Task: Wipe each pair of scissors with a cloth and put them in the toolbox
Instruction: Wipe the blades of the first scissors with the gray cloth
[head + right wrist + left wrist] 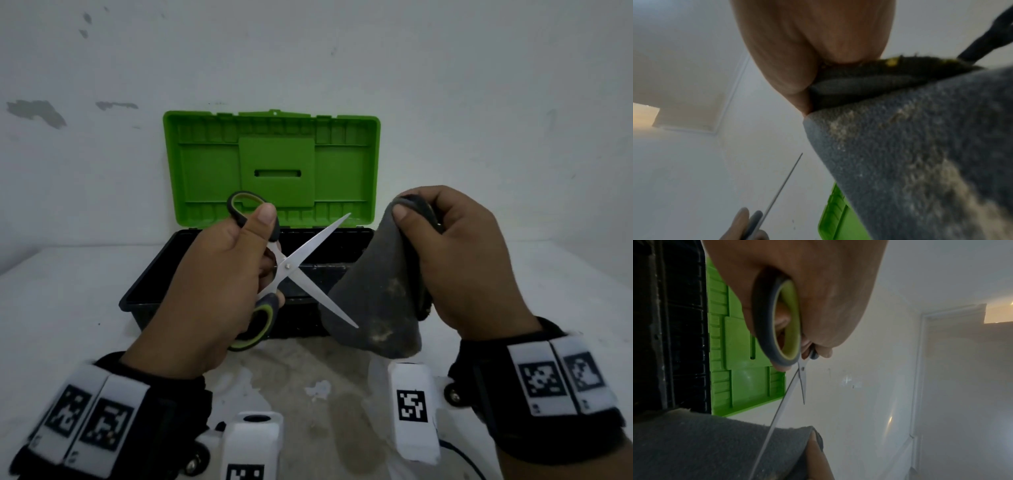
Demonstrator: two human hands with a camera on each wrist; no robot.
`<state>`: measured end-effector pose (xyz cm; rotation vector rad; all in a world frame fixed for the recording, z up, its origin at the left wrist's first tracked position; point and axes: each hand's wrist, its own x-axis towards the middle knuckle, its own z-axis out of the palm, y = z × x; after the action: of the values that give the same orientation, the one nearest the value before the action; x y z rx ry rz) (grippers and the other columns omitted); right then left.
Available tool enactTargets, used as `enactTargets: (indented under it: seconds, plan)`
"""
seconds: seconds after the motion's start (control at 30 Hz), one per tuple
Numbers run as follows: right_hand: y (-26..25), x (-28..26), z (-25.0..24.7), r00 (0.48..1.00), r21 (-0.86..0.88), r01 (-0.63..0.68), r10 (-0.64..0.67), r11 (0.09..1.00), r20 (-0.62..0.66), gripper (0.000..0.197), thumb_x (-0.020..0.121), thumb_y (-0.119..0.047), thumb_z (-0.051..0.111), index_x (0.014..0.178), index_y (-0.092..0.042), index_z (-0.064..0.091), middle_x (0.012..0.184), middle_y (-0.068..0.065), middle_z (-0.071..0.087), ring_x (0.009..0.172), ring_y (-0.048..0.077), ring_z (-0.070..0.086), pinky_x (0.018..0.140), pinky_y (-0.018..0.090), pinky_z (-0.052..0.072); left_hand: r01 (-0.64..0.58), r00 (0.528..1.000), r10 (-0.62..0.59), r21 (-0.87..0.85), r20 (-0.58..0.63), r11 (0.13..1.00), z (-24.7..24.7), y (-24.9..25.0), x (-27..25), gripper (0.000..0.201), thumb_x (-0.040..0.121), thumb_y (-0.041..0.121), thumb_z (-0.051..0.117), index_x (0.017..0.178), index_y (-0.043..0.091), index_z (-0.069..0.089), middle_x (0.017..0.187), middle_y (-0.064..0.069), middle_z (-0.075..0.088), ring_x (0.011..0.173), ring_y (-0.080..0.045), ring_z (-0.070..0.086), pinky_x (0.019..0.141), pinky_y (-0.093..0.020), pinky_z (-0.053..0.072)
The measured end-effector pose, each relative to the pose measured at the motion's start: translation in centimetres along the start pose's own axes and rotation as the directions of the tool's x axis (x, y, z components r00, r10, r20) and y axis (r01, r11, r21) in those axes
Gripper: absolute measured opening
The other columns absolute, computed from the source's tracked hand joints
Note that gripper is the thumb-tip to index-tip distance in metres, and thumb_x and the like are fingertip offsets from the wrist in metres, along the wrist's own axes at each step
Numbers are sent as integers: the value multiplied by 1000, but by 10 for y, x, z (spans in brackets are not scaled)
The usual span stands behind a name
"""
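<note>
My left hand (219, 274) grips a pair of scissors (308, 250) by their grey-and-green handles (777, 324), blades spread wide in an X above the toolbox. The lower blade's tip lies across the front of a stained grey cloth (373, 301). That cloth (920, 154) hangs from my right hand (455, 253), pinched between thumb and fingers to the right of the scissors. The toolbox (150, 291) is black with a green lid (274, 168) standing open against the wall; what shows of its inside is dark.
The toolbox sits on a white table (61, 308) with a worn, stained patch near the front edge. A white wall stands right behind the lid. Both wrists carry white marker blocks (411, 404) on black straps.
</note>
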<state>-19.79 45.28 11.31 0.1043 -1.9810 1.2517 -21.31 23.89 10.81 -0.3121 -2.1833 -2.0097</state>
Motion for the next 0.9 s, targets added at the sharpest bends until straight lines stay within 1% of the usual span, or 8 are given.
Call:
enactTargets:
  seconds: [0.13, 0.27, 0.4, 0.53, 0.6, 0.73, 0.83, 0.9]
  plan:
    - [-4, -5, 8, 995, -10, 72, -71, 997, 66, 13, 86, -15, 72, 96, -17, 64, 87, -8, 68, 76, -1, 63, 68, 8, 45, -7, 1000, 7, 1, -5, 1000, 4, 1, -2, 45, 94, 54, 46, 72, 15, 48, 46, 8, 28, 32, -15, 38, 34, -21, 29]
    - [-10, -11, 15, 973, -156, 216, -201, 964, 111, 12, 82, -23, 77, 83, -23, 65, 76, -13, 66, 71, 3, 61, 61, 8, 42, -42, 999, 42, 0, 26, 999, 9, 1, -4, 47, 96, 50, 46, 75, 8, 49, 47, 8, 27, 32, -10, 28, 36, -23, 34]
    - [-14, -18, 25, 931, -239, 358, -324, 903, 171, 7, 81, -26, 77, 85, -23, 72, 78, -14, 65, 76, 2, 58, 67, 4, 40, -98, 995, 97, 42, 36, 994, 12, 2, -6, 56, 97, 46, 45, 82, -8, 42, 44, 10, 24, 31, -5, 22, 32, -15, 30]
    - [-13, -18, 26, 881, -269, 457, -389, 848, 270, 11, 85, -19, 72, 95, -16, 76, 90, -3, 69, 83, 5, 58, 77, 18, 46, -109, 993, 106, 60, 48, 992, 6, 0, -3, 66, 86, 60, 45, 86, -6, 44, 48, 9, 26, 37, -10, 26, 50, -34, 45]
    - [-16, -20, 28, 854, -253, 490, -401, 834, 332, 16, 88, -17, 68, 100, -14, 77, 95, 0, 68, 86, 8, 59, 78, 22, 47, -117, 993, 115, 73, 28, 991, 4, -1, -3, 64, 87, 60, 44, 84, -4, 44, 49, 9, 27, 38, -10, 25, 47, -33, 39]
    - [-24, -26, 32, 745, -186, 592, -445, 784, 497, 23, 93, -26, 59, 104, -15, 76, 99, 3, 63, 85, 14, 60, 73, 26, 47, -138, 990, 138, 109, 5, 984, 2, -2, -1, 52, 94, 55, 43, 77, 6, 45, 46, 9, 27, 38, -8, 22, 43, -27, 27]
    - [-20, -21, 27, 753, -188, 594, -458, 782, 472, 27, 93, -28, 56, 107, -18, 76, 101, 4, 64, 88, 14, 61, 74, 25, 47, -110, 994, 110, 39, 23, 993, 1, -2, 0, 49, 93, 54, 45, 80, 7, 49, 49, 9, 26, 42, -11, 22, 53, -37, 34]
    - [-15, -18, 25, 776, -216, 581, -454, 785, 439, 22, 93, -24, 61, 107, -19, 76, 99, 4, 63, 88, 14, 62, 75, 23, 47, -121, 993, 120, 46, 20, 992, 2, -3, -1, 50, 94, 54, 45, 78, 7, 49, 50, 8, 27, 43, -13, 23, 50, -35, 34]
